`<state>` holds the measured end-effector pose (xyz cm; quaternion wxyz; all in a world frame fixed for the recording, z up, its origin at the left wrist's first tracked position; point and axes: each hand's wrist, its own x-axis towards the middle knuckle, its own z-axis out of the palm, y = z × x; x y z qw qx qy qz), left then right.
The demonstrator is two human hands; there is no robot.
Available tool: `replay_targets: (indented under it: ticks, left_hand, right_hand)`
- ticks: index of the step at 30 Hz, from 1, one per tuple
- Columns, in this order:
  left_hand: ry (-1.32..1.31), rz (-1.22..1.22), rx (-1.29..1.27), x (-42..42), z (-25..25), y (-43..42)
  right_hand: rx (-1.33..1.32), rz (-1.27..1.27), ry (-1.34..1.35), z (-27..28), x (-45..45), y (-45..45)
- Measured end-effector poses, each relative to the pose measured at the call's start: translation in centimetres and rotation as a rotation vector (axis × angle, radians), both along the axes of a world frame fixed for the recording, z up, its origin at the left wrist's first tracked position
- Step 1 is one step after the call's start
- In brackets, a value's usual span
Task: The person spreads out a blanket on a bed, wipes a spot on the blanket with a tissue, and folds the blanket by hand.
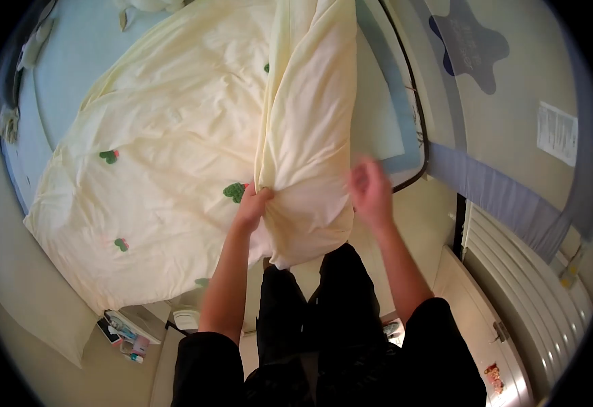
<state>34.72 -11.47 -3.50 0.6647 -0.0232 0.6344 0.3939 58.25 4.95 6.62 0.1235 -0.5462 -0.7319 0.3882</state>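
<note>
A cream quilt (167, 136) with green and pink cactus-like motifs lies rumpled over the bed. Its right side is folded over on itself in a long strip (317, 102), whose near end hangs over the bed's edge by my knees. My left hand (251, 207) is closed on the quilt at the fold's inner edge, pinching the cloth. Just off the strip's outer edge is my right hand (371, 191), blurred by motion. Its fingers look bent, but whether they touch or hold cloth is unclear.
The pale blue bed sheet (82, 74) shows at the upper left, with a white plush-looking thing (150, 5) at the top. A grey bed rail (520, 129) with a star runs along the right, above a white radiator (527, 258). Small items (130, 336) lie at lower left.
</note>
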Motion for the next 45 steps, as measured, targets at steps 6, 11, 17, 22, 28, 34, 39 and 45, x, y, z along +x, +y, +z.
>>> replay_targets:
  ticks: [6,11,17,22,28,34,39,45]
  left_hand:
    - [0.087,0.086,0.071,1.6,-0.4,0.1]
    - [1.102,-0.186,0.337,3.3,3.7,2.2]
    - [1.158,-0.135,0.453,1.5,6.2,9.6]
    - [0.949,-0.088,0.554,0.1,4.6,19.4]
    - [0.559,-0.685,0.218,-1.0,6.7,25.1]
    - [0.489,-0.584,0.381,3.2,6.4,21.8]
    - [0.331,-0.33,0.342,4.2,6.5,20.4]
    - [0.564,-0.334,0.243,2.6,9.7,18.3]
  right_hand:
    - [0.386,-0.078,0.084,-4.6,-8.7,15.0]
    - [0.563,-0.165,-0.083,-5.7,-16.6,21.5]
    - [0.269,-0.093,-0.206,-7.4,-17.2,26.5]
    - [-0.177,-0.352,0.279,-9.4,-12.9,29.3]
    - [-0.582,-0.707,0.822,-8.3,-10.9,31.4]
    - [-0.447,-0.252,0.569,-3.2,-12.1,32.2]
    - [-0.465,-0.264,0.582,-2.2,-11.7,35.7]
    - [-0.607,-0.383,0.689,-1.1,-12.6,37.0]
